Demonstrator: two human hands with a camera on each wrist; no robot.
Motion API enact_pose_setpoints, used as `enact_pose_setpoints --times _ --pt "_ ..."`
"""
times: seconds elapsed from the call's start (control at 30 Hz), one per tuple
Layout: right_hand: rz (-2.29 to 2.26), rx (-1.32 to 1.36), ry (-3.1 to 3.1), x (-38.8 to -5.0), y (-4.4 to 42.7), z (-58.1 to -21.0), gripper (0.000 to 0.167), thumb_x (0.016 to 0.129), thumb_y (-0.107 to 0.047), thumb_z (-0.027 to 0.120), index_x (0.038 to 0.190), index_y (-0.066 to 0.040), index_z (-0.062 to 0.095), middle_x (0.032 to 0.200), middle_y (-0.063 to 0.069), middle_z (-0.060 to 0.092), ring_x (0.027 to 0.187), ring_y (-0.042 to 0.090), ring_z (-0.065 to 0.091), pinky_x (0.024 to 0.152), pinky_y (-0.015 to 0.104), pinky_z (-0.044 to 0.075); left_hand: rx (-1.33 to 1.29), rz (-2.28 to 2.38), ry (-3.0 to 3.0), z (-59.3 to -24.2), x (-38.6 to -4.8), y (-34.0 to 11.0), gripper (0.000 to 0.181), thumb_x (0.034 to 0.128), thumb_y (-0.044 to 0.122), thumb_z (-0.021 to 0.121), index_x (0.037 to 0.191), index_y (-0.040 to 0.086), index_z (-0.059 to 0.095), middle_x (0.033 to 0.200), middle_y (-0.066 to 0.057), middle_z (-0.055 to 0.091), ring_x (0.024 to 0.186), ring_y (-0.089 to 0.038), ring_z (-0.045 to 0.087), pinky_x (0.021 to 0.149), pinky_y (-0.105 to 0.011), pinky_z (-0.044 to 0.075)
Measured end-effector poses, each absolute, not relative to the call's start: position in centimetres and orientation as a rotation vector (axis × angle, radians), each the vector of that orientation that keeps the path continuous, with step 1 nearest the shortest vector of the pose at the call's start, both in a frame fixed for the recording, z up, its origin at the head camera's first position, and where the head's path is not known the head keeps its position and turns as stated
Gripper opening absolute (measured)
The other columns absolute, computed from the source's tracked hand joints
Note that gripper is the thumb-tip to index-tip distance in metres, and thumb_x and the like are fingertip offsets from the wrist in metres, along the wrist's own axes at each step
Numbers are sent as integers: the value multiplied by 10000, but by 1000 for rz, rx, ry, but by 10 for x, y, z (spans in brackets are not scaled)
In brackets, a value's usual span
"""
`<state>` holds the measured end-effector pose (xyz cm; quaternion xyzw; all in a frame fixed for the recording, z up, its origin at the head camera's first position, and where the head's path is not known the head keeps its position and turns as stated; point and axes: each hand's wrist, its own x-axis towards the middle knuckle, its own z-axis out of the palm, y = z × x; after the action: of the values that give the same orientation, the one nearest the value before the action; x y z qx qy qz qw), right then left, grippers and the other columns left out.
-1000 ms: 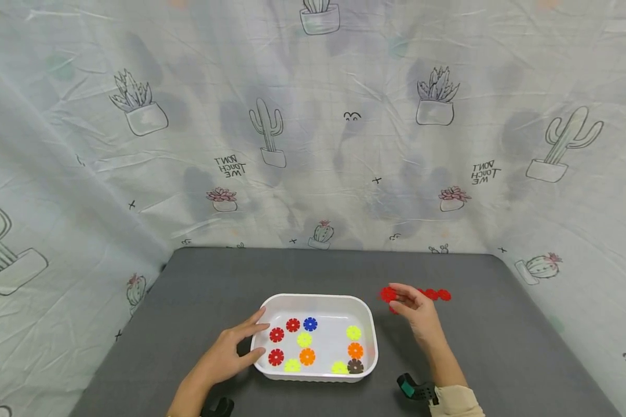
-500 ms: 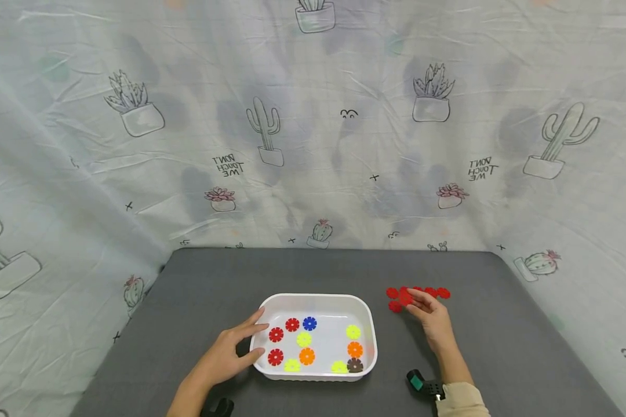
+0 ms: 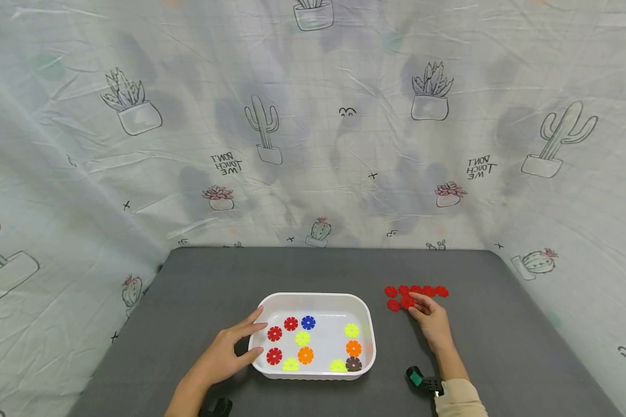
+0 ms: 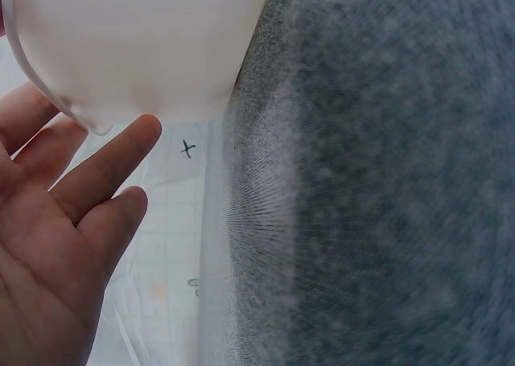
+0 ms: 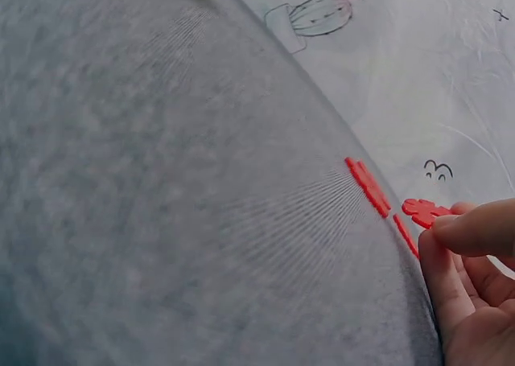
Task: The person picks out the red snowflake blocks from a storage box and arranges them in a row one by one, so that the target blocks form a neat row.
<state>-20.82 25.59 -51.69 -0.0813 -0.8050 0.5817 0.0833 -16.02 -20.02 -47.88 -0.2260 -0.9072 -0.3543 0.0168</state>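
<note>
Evidently, one red disc (image 5: 420,211) is pinched between the thumb and fingers of the right hand (image 3: 432,325); in the right wrist view it is held clear of the table (image 3: 318,269). Just beside it, other red discs (image 3: 429,291) are laid flat on the dark grey surface — five in a far row, one nearer. To the left of these, a white tray (image 3: 370,347) is touched at its left rim by the left hand (image 3: 221,354), whose fingers are spread and nearly straight, with nothing pinched. In the tray, three red pieces (image 3: 274,356), a blue one (image 3: 308,322), four yellow (image 3: 302,338), two orange (image 3: 305,355) and a dark brown one (image 3: 353,364) are scattered. Behind the table, a pale sheet (image 3: 313,133) printed with potted cacti is hung.
</note>
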Motion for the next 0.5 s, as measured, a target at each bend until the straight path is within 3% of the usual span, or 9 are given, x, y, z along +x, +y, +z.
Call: enact_pose_setpoints --times 0.3,0.5 --pt "1549 -266 -2525 -207 255 -516 385 915 -18 581 1298 -14 549 1286 195 566 1090 209 520 762 80 437 -694 -1103 -2829 -478 -160 -200 461 828 284 698 1260 140 630 1474 -18 430 1297 -252 480 986 -528 440" --pt "1547 -279 -2541 -207 254 -515 407 919 -15 568 1324 -6 522 1312 219 549 1183 297 513 763 41 407 -684 -1119 -2842 -477 -160 -200 463 833 278 694 1269 140 623 1478 -22 423 1303 -256 472 992 -533 432"
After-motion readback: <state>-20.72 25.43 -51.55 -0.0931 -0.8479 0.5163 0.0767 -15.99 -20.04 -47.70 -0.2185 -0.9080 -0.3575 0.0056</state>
